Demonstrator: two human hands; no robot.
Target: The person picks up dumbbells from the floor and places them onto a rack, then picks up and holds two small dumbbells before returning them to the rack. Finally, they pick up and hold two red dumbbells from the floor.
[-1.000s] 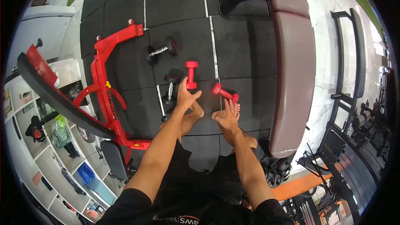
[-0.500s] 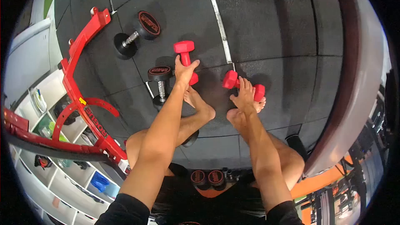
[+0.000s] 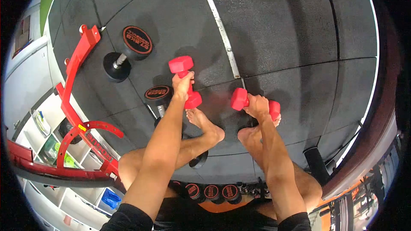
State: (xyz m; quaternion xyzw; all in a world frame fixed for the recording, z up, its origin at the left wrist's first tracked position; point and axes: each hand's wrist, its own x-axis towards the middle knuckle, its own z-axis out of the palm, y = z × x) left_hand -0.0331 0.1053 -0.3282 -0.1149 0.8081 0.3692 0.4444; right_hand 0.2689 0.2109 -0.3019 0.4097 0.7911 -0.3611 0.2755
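Observation:
My left hand [image 3: 182, 86] is wrapped round the handle of a red hex dumbbell [image 3: 180, 63], whose two heads stick out above and below the fist. The other red hex dumbbell [image 3: 239, 99] is in my right hand [image 3: 258, 106], with fingers closed over its handle and a head showing on each side. Both arms reach down between my bent knees. The left dumbbell is just beyond the toes of my left foot [image 3: 203, 124]; the right one partly covers my right foot [image 3: 249, 134].
Black dumbbells lie to the left, one farther off [image 3: 138, 42] and one closer [image 3: 158, 95]. A red metal rack [image 3: 70, 96] and white shelves [image 3: 45, 117] stand at left. More black round-ended dumbbells [image 3: 212, 193] are behind me. Rubber tiles [image 3: 274, 25] cover the floor, with a pale strip [image 3: 218, 23].
Both hands have gone from fingers spread on the dumbbells to closed round their handles. The dumbbells look larger and closer to me, and the view has shifted.

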